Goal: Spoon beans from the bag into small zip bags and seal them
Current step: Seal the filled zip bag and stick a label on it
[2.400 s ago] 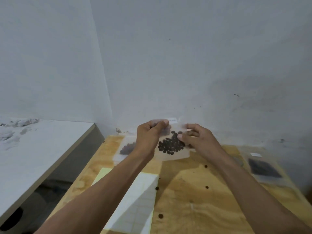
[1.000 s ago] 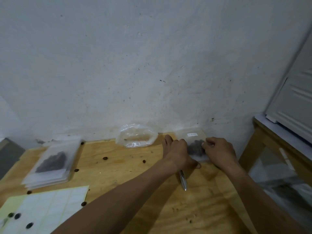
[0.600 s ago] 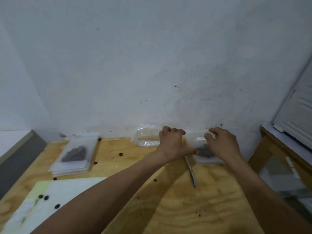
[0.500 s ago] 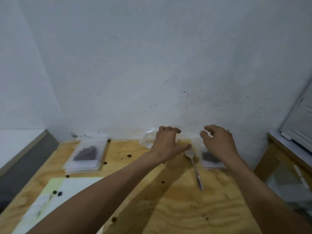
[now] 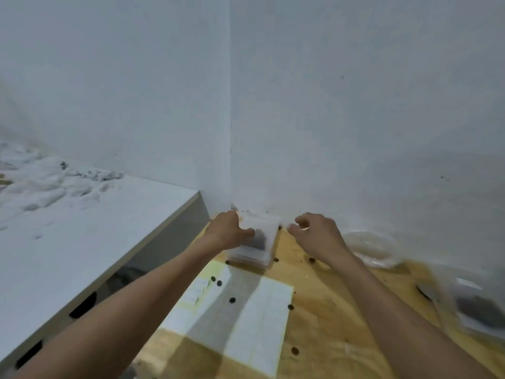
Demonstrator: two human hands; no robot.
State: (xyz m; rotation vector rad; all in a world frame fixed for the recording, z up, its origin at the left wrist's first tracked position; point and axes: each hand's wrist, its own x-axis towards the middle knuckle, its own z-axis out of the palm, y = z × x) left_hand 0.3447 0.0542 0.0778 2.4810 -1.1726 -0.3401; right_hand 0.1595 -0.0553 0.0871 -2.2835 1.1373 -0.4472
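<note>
While the left hand grips the bag stack at frame centre, several may lift together (right hand, fingers loosely curled, holds nothing).

Two plain white walls meet in a corner behind the back left corner of a pale wooden table. Left of it stands a higher white counter, debris along its far edge.
</note>
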